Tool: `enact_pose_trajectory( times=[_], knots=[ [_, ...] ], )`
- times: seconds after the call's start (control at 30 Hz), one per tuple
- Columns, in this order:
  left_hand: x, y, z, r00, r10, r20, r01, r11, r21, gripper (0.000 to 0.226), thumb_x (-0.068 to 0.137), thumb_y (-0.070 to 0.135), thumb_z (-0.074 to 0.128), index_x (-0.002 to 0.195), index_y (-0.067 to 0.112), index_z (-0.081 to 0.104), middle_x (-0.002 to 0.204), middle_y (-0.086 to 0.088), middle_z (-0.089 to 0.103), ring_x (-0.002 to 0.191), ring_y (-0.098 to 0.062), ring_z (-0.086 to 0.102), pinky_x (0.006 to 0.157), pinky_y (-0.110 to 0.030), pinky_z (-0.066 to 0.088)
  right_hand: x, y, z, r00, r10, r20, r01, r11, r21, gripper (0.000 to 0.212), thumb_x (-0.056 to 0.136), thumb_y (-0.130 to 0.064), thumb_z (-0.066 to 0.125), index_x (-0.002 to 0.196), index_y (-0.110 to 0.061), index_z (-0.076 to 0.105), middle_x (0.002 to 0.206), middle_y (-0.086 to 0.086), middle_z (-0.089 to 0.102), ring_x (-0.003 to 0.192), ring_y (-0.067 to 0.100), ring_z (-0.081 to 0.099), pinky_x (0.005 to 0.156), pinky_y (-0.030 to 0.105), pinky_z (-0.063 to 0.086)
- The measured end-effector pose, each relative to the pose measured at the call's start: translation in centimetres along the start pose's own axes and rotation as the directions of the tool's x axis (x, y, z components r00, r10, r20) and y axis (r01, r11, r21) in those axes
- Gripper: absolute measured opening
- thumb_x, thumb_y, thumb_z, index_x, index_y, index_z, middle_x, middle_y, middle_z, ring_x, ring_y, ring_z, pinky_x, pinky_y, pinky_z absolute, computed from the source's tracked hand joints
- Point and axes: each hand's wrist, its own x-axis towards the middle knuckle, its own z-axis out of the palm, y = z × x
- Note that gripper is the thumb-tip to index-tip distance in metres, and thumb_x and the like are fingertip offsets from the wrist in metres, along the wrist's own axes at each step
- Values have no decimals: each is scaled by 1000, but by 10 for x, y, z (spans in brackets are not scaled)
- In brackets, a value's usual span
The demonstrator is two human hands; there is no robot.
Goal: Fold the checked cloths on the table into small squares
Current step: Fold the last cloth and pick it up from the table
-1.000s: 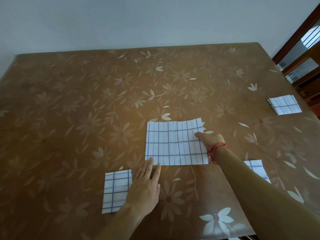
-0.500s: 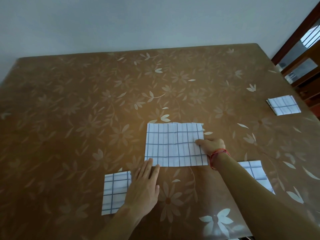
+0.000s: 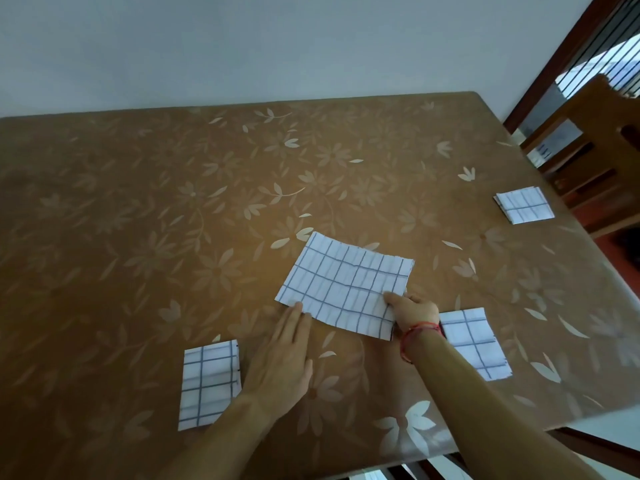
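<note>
A white cloth with blue checks (image 3: 343, 285), folded into a rectangle, lies near the middle of the brown flowered table (image 3: 173, 220), turned a little clockwise. My right hand (image 3: 412, 311), with a red thread at the wrist, pinches its near right corner. My left hand (image 3: 280, 362) lies flat on the table with straight fingers, the fingertips touching the cloth's near left edge. Three small folded checked squares lie around: one by my left wrist (image 3: 209, 382), one behind my right forearm (image 3: 476, 341), one at the far right edge (image 3: 524, 204).
A wooden chair (image 3: 595, 161) stands past the table's right edge, in front of a barred window. A pale wall runs along the table's far side. The table's near edge crosses the lower right of the view.
My right hand has slid down the cloth's right edge to the near right corner. The cloth has turned a little clockwise. The left hand has stayed flat at the near left edge.
</note>
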Motion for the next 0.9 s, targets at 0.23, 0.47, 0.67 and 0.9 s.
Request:
enact_pose_trajectory(
  times=[0.23, 0.47, 0.67, 0.9],
  knots=[
    [11, 30, 8, 999, 35, 9, -34, 998, -51, 70, 98, 33, 47, 155, 12, 10, 163, -6, 3, 150, -17, 0, 120, -32, 18, -34, 12, 6, 964, 199, 179, -240, 939, 248, 7, 81, 1, 65, 87, -3, 62, 87, 17, 66, 79, 33, 66, 60, 42, 57],
    [17, 34, 8, 997, -45, 67, 45, 999, 7, 83, 95, 26, 54, 154, 11, -2, 163, -5, 0, 150, -17, -1, 120, -27, 8, -56, 17, -1, 906, 170, 388, -247, 956, 159, 7, 84, 2, 64, 89, -1, 61, 85, 20, 64, 71, 30, 63, 73, 43, 59],
    [14, 29, 6, 992, -45, 119, 49, 998, -33, 85, 94, 23, 56, 155, 11, -2, 163, -5, -3, 149, -16, -6, 122, -29, 7, -40, 22, -26, 930, -143, 338, 222, 953, -208, 18, 70, -20, 75, 88, -16, 72, 75, 5, 71, 68, 16, 66, 63, 29, 52],
    [6, 8, 4, 988, -17, 156, 55, 969, -242, 71, 97, 5, 41, 156, 19, 4, 163, 4, -1, 148, -7, -7, 121, -26, 6, -6, 55, -64, 869, -370, 329, 493, 573, -655, 92, 55, -30, 82, 136, -26, 39, 109, -2, 47, 95, 15, 52, 86, 33, 50]
  ],
)
